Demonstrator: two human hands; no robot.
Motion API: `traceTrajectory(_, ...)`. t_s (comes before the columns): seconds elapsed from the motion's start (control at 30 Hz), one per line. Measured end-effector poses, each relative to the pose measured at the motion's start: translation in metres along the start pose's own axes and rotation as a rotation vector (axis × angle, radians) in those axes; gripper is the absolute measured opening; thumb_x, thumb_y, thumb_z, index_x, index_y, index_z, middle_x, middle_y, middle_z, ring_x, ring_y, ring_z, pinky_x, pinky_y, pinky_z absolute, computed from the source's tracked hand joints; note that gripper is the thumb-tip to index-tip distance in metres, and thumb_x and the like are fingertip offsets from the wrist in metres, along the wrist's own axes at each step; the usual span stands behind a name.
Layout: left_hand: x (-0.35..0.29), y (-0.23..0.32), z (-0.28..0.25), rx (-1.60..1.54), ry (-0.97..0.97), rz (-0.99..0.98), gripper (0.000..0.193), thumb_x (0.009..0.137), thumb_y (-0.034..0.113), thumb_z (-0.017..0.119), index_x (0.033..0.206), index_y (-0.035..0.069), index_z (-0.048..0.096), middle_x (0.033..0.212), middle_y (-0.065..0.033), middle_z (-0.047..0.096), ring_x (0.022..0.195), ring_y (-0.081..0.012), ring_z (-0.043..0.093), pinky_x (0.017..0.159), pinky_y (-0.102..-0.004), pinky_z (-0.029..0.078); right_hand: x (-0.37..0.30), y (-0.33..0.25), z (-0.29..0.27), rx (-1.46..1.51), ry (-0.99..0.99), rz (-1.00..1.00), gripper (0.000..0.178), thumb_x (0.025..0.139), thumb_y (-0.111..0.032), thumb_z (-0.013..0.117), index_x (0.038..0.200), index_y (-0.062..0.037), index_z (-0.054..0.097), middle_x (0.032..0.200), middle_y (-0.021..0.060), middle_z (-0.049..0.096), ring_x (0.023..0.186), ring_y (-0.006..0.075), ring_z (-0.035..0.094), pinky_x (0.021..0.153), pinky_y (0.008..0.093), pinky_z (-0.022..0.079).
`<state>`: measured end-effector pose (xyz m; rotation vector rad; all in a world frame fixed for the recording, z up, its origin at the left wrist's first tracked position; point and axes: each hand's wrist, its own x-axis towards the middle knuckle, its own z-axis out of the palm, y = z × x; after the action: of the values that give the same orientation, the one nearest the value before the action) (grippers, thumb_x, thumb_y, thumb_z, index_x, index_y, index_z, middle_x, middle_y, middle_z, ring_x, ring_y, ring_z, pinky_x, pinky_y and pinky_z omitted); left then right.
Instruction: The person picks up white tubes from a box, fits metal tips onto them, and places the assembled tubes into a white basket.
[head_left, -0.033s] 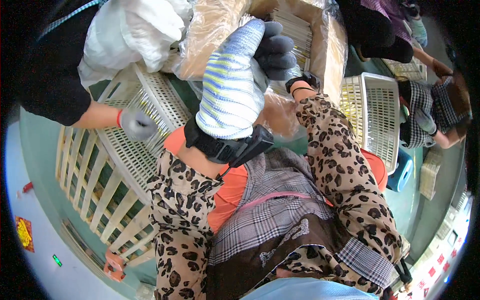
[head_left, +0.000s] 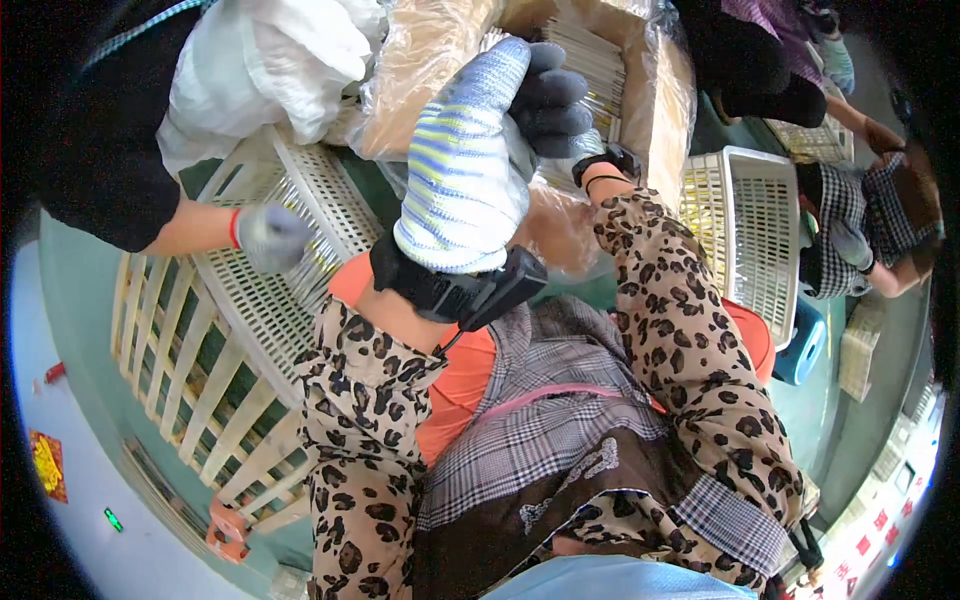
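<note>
By the big box (head_left: 660, 110), the left hand (head_left: 460, 170) and right hand (head_left: 553, 105) are close together, fingers bent (I can't tell if they're holding anything). Thin white sticks (head_left: 590, 62) already lie inside; the basket (head_left: 338, 190) has more, so work looks unfinished.

1 carton (head_left: 660, 120) — 1 white bag (head_left: 265, 80)
</note>
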<state>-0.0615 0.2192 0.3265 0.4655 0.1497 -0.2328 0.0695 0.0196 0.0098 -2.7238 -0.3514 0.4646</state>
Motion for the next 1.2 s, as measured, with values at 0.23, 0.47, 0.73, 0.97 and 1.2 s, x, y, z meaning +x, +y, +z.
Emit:
traceTrajectory(0.23, 0.039, -0.039, 0.014, 0.146, -0.051, -0.039, 0.026, 0.087, 0.026, 0.055, 0.100, 0.003, 0.057, 0.082, -0.0087, 0.063, 0.070, -0.0188, 0.060, 0.062, -0.0313, 0.051, -0.006, 0.047, -0.071, 0.360, 0.263, 0.062, 0.026, 0.083, -0.014, 0.048, 0.103, 0.0021, 0.050, 0.091, 0.0205, 0.062, 0.085, 0.0341, 0.061, 0.073, 0.0417, 0.048)
traceTrajectory(0.47, 0.036, -0.057, -0.029, 0.953, -0.149, -0.118, 0.018, 0.079, 0.015, 0.065, 0.092, 0.002, 0.060, 0.085, -0.0034, 0.062, 0.075, -0.0141, 0.056, 0.071, -0.0266, 0.048, -0.153, -0.098, -0.194, 1.592, -0.202, 0.104, 0.017, 0.085, -0.018, 0.056, 0.090, -0.0022, 0.061, 0.082, 0.0070, 0.063, 0.070, 0.0179, 0.061, 0.068, 0.0286, 0.050)
traceTrajectory(0.73, 0.011, -0.120, -0.030, 1.198, -0.338, -0.394, 0.050, 0.073, 0.007, 0.067, 0.116, 0.000, 0.043, 0.107, -0.0102, 0.054, 0.098, -0.0180, 0.051, 0.086, -0.0296, 0.044, -0.231, -0.108, -0.154, 1.544, 0.140, 0.116, 0.020, 0.089, -0.020, 0.050, 0.094, -0.0037, 0.060, 0.085, 0.0031, 0.061, 0.074, 0.0118, 0.056, 0.069, 0.0230, 0.046)
traceTrajectory(0.97, 0.014, -0.160, -0.062, 0.676, -0.161, -0.355, 0.056, 0.072, 0.003, 0.065, 0.120, 0.005, 0.036, 0.109, -0.0099, 0.052, 0.102, -0.0186, 0.050, 0.083, -0.0290, 0.045, -0.232, -0.119, -0.143, 1.434, 0.430, 0.134, 0.020, 0.090, -0.017, 0.047, 0.093, -0.0053, 0.063, 0.079, -0.0004, 0.056, 0.071, 0.0103, 0.049, 0.065, 0.0231, 0.043)
traceTrajectory(1.2, 0.002, -0.152, -0.082, 1.170, -0.286, 0.064, 0.056, 0.074, 0.006, 0.064, 0.122, 0.004, 0.036, 0.106, -0.0079, 0.055, 0.096, -0.0158, 0.054, 0.080, -0.0284, 0.046, -0.234, -0.132, -0.160, 1.441, 0.443, 0.053, 0.028, 0.091, -0.027, 0.052, 0.105, -0.0040, 0.059, 0.080, -0.0035, 0.056, 0.067, 0.0045, 0.048, 0.063, 0.0182, 0.041)
